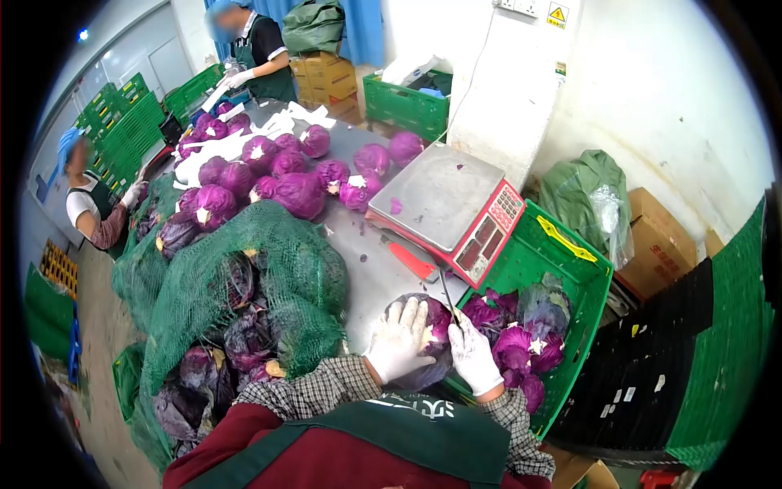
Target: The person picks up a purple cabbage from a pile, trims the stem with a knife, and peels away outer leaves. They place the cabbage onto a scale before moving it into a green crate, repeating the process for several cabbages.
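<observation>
Packing room, white walls, grey metal worktop.

White wall point(652, 90) at right, warning sign point(557, 14) near its top edge; blue curtain point(362, 28) behind. Worktop point(366, 269) runs away from the near edge, scale point(448, 204) at its right edge. Green crate point(562, 261) just beside that edge; another crate point(405, 102) past the far corner. Cardboard boxes point(330, 77) against the back wall, more boxes point(664, 240) at right. Stacked crates point(122, 130) along the left wall. Grey floor point(102, 326) at left. Two co-workers by the far left edge.

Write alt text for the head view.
Two gloved hands, left and right, hold a red cabbage at a steel table; the right grips a knife. Net sack of cabbages to the left, scale ahead, green crate of trimmings to the right.
</observation>
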Demonstrator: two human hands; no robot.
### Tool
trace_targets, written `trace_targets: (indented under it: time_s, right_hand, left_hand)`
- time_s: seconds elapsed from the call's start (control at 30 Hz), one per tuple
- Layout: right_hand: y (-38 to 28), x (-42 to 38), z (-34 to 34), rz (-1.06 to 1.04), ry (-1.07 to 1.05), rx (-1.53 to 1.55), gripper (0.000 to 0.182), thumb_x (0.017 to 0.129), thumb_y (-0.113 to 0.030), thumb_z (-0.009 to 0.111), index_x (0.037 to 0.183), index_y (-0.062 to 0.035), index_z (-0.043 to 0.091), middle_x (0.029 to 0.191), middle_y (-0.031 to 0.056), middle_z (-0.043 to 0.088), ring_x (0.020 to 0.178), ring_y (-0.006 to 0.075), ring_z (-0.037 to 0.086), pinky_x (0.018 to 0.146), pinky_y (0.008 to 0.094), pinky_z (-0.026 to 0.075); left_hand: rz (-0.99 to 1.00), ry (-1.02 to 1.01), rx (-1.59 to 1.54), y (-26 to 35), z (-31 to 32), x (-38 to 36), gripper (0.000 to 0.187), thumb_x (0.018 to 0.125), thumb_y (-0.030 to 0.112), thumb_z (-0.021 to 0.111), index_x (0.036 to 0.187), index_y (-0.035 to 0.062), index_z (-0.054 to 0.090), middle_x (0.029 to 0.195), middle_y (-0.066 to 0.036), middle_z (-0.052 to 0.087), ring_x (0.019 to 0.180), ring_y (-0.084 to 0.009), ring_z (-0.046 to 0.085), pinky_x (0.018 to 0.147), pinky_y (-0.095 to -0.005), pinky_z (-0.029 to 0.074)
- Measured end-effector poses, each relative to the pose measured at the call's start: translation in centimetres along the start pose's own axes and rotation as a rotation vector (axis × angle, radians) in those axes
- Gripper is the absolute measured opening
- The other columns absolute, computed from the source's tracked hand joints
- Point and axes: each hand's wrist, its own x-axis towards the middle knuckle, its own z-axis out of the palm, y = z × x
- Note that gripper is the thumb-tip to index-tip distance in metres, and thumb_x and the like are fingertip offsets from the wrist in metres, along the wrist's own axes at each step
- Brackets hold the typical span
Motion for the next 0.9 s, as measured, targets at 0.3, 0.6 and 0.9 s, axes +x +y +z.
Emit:
trace_targets:
  time_s: [0.3,0.6,0.9]
  right_hand:
    - [9.7,-3.1,-0.6,0.788,0.421,0.657,0.031,0.099,-0.044,0.047,0.096,-0.0136,0.053,0.056,-0.0015,0.048,0.034,0.0087,0.039,0.029,0.0238,0.027]
    - [-2.6,1.8,-0.1,-0.097,0.006,0.014,0.038,0.085,-0.028,0.069,0.115,-0.0053,0.058,0.096,0.0119,0.062,0.092,0.0257,0.057,0.080,0.0362,0.049]
    - [4.5,1.4,-0.8,0.214,0.126,-0.226,0.019,0.088,-0.020,0.058,0.085,-0.0012,0.059,0.076,0.0200,0.063,0.074,0.0386,0.063,0.066,0.0448,0.051]
  left_hand:
    - [-0.052,0.190,-0.265,-5.7,0.9,-4.5,0.111,0.058,0.048,0.084,0.140,-0.0057,0.033,0.138,-0.028,0.039,0.123,-0.0418,0.041,0.104,-0.0496,0.036]
    - [0.085,0.068,-0.091,-2.8,-0.5,-3.3,0.103,0.059,0.041,0.084,0.140,-0.0003,0.036,0.141,-0.022,0.039,0.125,-0.0410,0.040,0.102,-0.0492,0.035]
    - [0.130,0.165,-0.184,-4.5,1.0,-4.5,0.105,0.061,0.037,0.084,0.143,-0.0015,0.030,0.144,-0.024,0.035,0.126,-0.0431,0.039,0.104,-0.0492,0.035]
